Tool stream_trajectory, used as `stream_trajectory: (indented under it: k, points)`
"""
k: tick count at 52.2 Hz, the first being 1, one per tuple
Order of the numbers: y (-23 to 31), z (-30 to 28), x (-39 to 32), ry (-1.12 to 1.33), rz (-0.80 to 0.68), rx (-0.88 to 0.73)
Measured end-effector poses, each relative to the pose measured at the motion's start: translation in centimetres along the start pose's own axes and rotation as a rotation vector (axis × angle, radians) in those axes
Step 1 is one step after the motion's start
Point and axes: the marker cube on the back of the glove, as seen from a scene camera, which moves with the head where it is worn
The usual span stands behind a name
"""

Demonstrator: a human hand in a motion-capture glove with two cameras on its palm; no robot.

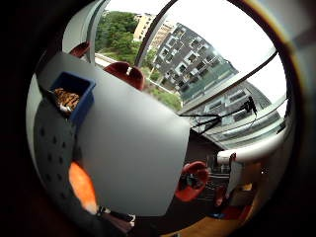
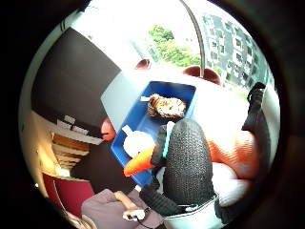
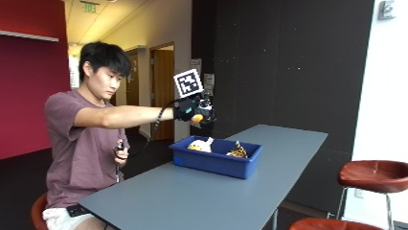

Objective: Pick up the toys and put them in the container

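Seated at the left, holding out the gloved right hand [image 3: 191,111] with fingers curled round an orange-and-white toy [image 3: 198,118], raised above the blue container [image 3: 215,162] on the grey table [image 3: 191,196], probably to drop it in. Counting left to right: one toy held, two already inside, a white one [image 3: 199,145] and a striped tiger-like one [image 3: 238,152].

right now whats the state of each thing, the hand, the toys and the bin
hand: raised above the bin, fingers curled round an orange toy
orange toy: held in the hand, off the table
bin: open-topped, standing on the table
striped toy: lying in the bin
white toy: lying in the bin
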Motion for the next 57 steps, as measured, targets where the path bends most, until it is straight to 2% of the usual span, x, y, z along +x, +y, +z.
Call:
stream_trajectory:
  k: [9,12,17,21,24,28,33,38,42,46,52,57]
  points:
    - [-3.9,-1.2,-4.6,-0.007,-0.052,0.005]
    - [-5.4,-1.0,-6.8,0.004,0.026,0.008]
    - [-6.8,-0.1,-11.6,-0.020,-0.029,-0.002]
    - [-7.7,0.7,-14.1,-0.082,-0.012,-0.015]
    - [-8.2,2.0,-14.5,-0.027,0.013,-0.032]
    - [-8.1,3.0,-15.2,-0.055,-0.135,-0.054]
    - [-8.3,4.7,-15.5,0.008,-0.074,-0.129]
    - [-7.9,6.4,-16.4,0.012,-0.057,-0.298]
    - [-7.9,7.5,-15.7,0.063,0.088,-0.427]
    - [-7.3,7.9,-15.3,0.043,0.052,-0.517]
    - [-7.7,7.1,-15.7,-0.067,0.090,-0.498]
    - [-7.3,6.6,-14.6,-0.034,-0.002,-0.458]
